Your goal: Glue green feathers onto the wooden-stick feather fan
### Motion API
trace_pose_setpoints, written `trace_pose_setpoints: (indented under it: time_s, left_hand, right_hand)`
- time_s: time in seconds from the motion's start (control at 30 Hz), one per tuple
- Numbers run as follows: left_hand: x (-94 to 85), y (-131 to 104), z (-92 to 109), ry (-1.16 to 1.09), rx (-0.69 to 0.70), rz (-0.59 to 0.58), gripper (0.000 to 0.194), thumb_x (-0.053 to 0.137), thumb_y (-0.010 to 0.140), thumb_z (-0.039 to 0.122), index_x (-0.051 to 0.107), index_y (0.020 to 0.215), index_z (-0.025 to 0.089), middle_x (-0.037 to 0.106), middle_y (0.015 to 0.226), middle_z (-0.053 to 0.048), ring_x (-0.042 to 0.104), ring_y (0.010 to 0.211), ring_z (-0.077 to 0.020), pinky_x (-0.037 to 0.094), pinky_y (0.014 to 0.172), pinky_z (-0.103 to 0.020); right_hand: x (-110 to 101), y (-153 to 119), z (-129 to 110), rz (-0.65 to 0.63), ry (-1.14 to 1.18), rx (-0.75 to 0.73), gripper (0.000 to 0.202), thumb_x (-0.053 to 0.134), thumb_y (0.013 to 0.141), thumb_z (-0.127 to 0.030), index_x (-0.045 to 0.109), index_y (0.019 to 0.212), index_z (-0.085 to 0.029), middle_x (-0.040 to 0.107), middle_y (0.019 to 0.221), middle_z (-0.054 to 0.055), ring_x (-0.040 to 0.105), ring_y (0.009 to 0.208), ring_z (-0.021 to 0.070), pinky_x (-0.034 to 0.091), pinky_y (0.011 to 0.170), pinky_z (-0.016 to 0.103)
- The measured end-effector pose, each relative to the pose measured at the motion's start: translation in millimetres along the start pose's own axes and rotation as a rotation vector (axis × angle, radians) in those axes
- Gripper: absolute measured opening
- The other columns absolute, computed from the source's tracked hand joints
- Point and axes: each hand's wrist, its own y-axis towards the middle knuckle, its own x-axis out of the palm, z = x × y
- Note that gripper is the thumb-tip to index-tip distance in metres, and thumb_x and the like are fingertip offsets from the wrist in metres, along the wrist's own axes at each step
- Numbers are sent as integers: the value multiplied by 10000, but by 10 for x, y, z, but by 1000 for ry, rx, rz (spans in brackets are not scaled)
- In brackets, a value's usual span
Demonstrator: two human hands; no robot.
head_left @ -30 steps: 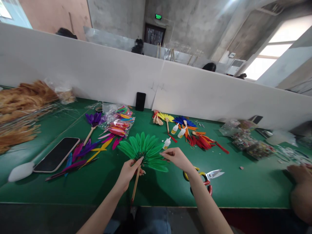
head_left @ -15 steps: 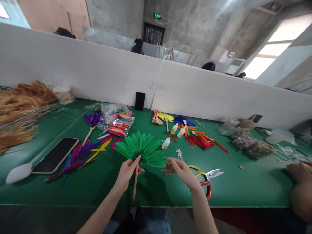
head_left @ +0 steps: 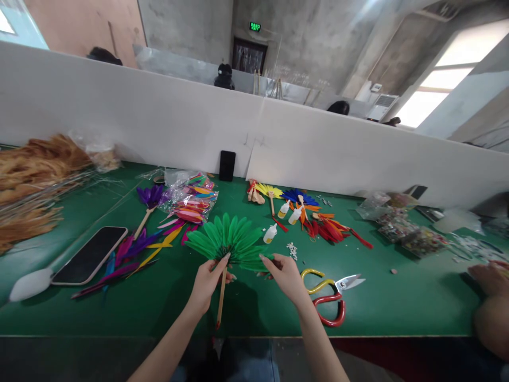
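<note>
A green feather fan [head_left: 228,236] with a wooden handle stands spread out in front of me. My left hand [head_left: 210,281] grips it where the feathers meet the handle, thumb on top. At the fan's lower right edge, my right hand [head_left: 280,270] pinches the tips of the outer feathers between thumb and fingers. Scissors [head_left: 332,294] with one yellow and one red grip lie with blades apart, to the right of my right hand. Just behind the fan is a small white glue bottle [head_left: 270,233], and a little pile of white beads [head_left: 292,250] lies beside it.
On the left are a phone [head_left: 90,255], loose coloured feathers [head_left: 139,245], a purple feather fan [head_left: 150,196] and bagged feathers [head_left: 194,199]. Yellow [head_left: 269,191] and blue fans [head_left: 300,197] lie at the back. Bagged beads [head_left: 423,241] and another person's hand [head_left: 491,278] are at right.
My right hand has moved left onto the fan's right edge and closed on the feather tips. More of the scissors' grips now shows. The left hand holds still.
</note>
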Motion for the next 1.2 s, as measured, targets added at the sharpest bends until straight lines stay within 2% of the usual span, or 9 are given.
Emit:
trace_pose_setpoints:
  time_s: [0.1, 0.17, 0.3, 0.37, 0.5, 0.67, 0.77, 0.9, 1.2]
  left_hand:
    - [-2, 3, -6, -2, -3, 13, 395, 682, 675, 491, 614, 729, 106, 648, 545, -40, 648, 573, -168, 520, 561, -242]
    - [-1, 0, 1, -10, -7, 16, 405, 689, 663, 498, 612, 718, 104, 647, 543, -42, 648, 572, -171, 521, 561, -245]
    - [-2, -10, 21, -56, -20, 32, 419, 703, 644, 503, 620, 717, 99, 647, 563, -42, 653, 590, -176, 528, 578, -254]
    - [-8, -9, 18, -88, -22, 33, 420, 700, 651, 503, 629, 737, 98, 651, 590, -41, 656, 604, -174, 528, 588, -253]
    - [-1, 7, -11, -133, -11, 24, 415, 699, 659, 497, 639, 769, 101, 659, 640, -39, 656, 615, -166, 525, 593, -248]
    - [92, -2, 3, -137, 21, 26, 390, 688, 684, 481, 624, 750, 102, 658, 688, -45, 651, 623, -159, 519, 574, -243]
    - [155, -25, 43, -128, 26, 17, 379, 677, 702, 472, 621, 745, 100, 656, 697, -51, 657, 653, -168, 525, 592, -251]
    - [199, -46, 110, -142, 58, 4, 374, 673, 708, 470, 626, 737, 100, 654, 664, -47, 660, 667, -171, 527, 644, -262]
    - [238, -73, 182, -158, 93, -21, 385, 656, 711, 490, 628, 698, 106, 663, 630, -52, 656, 652, -172, 519, 640, -255]
  right_hand:
    - [6, -1, -22, 6, -16, -5, 470, 580, 734, -576, 333, 533, -231, 373, 468, -50, 649, 552, 225, 401, 426, 252]
    - [-14, -4, -29, -7, -14, -10, 455, 558, 748, -587, 389, 546, -217, 405, 484, -41, 651, 557, 220, 409, 432, 249]
    - [-70, -41, 33, 3, 67, -2, 488, 476, 776, -639, 570, 715, -164, 577, 582, 14, 649, 579, 193, 445, 453, 240]
    - [-41, -87, 118, 29, 132, 11, 540, 460, 773, -659, 606, 807, -140, 647, 647, 56, 647, 594, 182, 460, 466, 235]
    - [249, -242, 336, 19, 193, 60, 578, 514, 736, -659, 623, 895, -114, 659, 664, 69, 630, 571, 163, 466, 472, 231]
    - [715, -444, 426, -243, 208, 91, 548, 592, 731, -580, 595, 1049, -133, 675, 771, 72, 648, 677, 197, 473, 465, 235]
    - [823, -463, 354, -317, 235, 62, 423, 634, 742, -497, 640, 941, -124, 672, 734, 48, 622, 608, 149, 481, 532, 233]
    - [826, -398, 281, -320, 240, 91, 438, 580, 757, -551, 637, 743, -116, 625, 569, 24, 559, 472, 114, 393, 399, 185]
    - [815, -405, 205, -249, 268, 175, 525, 597, 659, -649, 571, 671, -125, 577, 493, 0, 539, 405, 101, 356, 320, 160]
